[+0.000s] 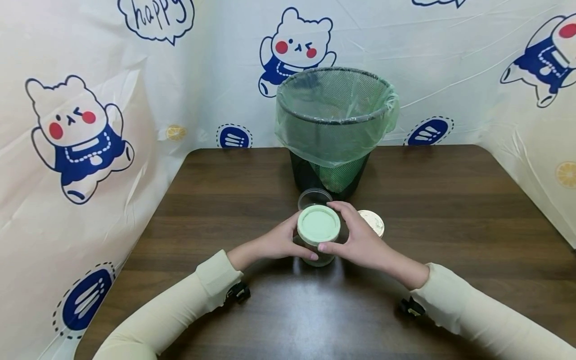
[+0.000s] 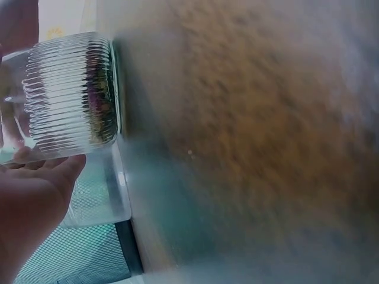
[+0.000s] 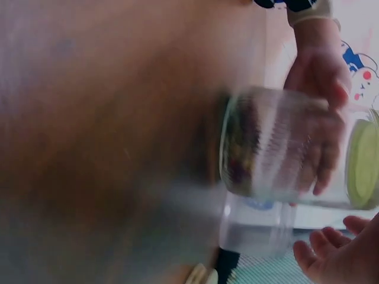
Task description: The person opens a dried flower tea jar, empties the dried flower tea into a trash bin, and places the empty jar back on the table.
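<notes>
A clear ribbed glass jar [image 2: 68,94] with a pale green lid [image 1: 318,224] stands upright between my hands; dark, reddish dried bits lie in its bottom. My left hand [image 1: 281,239] grips the jar's body from the left, thumb on the near side. From the right, my right hand [image 1: 360,240] holds round the jar's top, thumb at the lid's near edge and index finger at its far edge. Some right fingers [image 3: 323,245] show on the jar's far side in the right wrist view. Whether the base touches the table cannot be told.
Just behind the jar is a clear plastic container [image 1: 315,196]. A cream round piece [image 1: 372,222] lies beyond my right hand, partly hidden. Farther back a black mesh bin [image 1: 299,172] with a green bag [image 1: 333,140] stands on the brown table [image 1: 225,190], before a printed curtain.
</notes>
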The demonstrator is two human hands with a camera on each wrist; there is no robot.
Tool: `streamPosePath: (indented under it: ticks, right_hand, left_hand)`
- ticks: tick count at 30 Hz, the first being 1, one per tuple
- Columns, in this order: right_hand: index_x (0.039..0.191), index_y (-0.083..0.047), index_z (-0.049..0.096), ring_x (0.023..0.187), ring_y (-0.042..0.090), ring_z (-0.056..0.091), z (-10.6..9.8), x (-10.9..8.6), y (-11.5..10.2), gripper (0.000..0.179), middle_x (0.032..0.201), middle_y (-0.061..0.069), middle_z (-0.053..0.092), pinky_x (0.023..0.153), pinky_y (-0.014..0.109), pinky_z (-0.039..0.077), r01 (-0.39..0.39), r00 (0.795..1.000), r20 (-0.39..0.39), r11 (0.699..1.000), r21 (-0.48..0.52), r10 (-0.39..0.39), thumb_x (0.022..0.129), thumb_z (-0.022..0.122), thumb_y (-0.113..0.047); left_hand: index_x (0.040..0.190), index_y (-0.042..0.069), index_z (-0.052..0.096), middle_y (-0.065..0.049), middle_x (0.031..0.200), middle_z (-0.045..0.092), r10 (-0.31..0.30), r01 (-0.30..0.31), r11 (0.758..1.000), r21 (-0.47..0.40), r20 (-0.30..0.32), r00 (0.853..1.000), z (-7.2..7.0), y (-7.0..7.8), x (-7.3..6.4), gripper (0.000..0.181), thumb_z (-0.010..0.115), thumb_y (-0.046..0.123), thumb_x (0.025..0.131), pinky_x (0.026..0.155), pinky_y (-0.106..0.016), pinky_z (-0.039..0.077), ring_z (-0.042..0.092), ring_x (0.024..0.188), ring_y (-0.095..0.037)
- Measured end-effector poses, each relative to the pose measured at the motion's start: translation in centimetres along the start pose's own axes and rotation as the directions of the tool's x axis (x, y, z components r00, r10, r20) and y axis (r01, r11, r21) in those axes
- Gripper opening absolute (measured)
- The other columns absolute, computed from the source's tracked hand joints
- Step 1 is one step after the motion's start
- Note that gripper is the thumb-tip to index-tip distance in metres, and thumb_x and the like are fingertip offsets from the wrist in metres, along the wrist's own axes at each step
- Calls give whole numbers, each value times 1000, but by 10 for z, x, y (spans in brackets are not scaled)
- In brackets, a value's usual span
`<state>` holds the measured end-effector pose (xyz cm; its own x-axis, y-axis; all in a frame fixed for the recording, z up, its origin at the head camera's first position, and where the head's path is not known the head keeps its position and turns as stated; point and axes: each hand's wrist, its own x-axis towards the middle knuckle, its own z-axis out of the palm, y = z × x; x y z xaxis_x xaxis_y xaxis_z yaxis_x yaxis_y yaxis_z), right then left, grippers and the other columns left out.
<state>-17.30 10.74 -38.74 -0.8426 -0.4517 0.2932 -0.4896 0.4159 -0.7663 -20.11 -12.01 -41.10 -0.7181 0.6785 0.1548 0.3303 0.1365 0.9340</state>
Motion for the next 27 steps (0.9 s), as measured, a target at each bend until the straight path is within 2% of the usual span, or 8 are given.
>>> streamPosePath:
  ticks: [5, 11, 20, 27]
  right_hand:
    - [135, -8, 43, 124, 22, 42, 11, -3, -2, 82, 135, 7, 42, 102, 46, 35, -30, 999, -36, 999, 18, 31, 71, 87, -33]
    - [135, -5, 41, 123, 22, 40, 22, -5, -4, 88, 134, 7, 39, 101, 45, 35, -46, 995, -93, 999, 26, 48, 67, 90, -33]
    - [135, -7, 42, 121, 22, 42, 29, -4, -4, 82, 134, 7, 40, 101, 45, 34, -53, 988, -142, 994, 92, 66, 71, 88, -27]
    - [136, -10, 43, 120, 21, 44, 29, -3, -1, 76, 134, 6, 43, 101, 46, 33, 4, 989, -147, 987, 161, 20, 74, 86, -21]
  left_hand:
    - [143, 8, 35, -4, 136, 49, 12, -12, 1000, 2, 7, 1000, 0, 0, 0, 88, 84, 1, 71, 105, -36, 36, 46, 123, -17]
    - [141, 8, 36, -4, 134, 49, 25, -26, 998, 49, 7, 1000, -1, 1, -1, 83, 83, 4, 73, 104, -36, 37, 47, 122, -16]
    - [143, 11, 34, -3, 135, 48, 2, -4, 994, 109, 25, 1000, -2, 1, -2, 82, 82, 10, 76, 104, -36, 36, 45, 123, -14]
    - [142, 12, 36, -2, 133, 51, 9, -11, 984, 176, 10, 1000, -2, 2, -2, 82, 83, 15, 76, 103, -36, 37, 48, 120, -14]
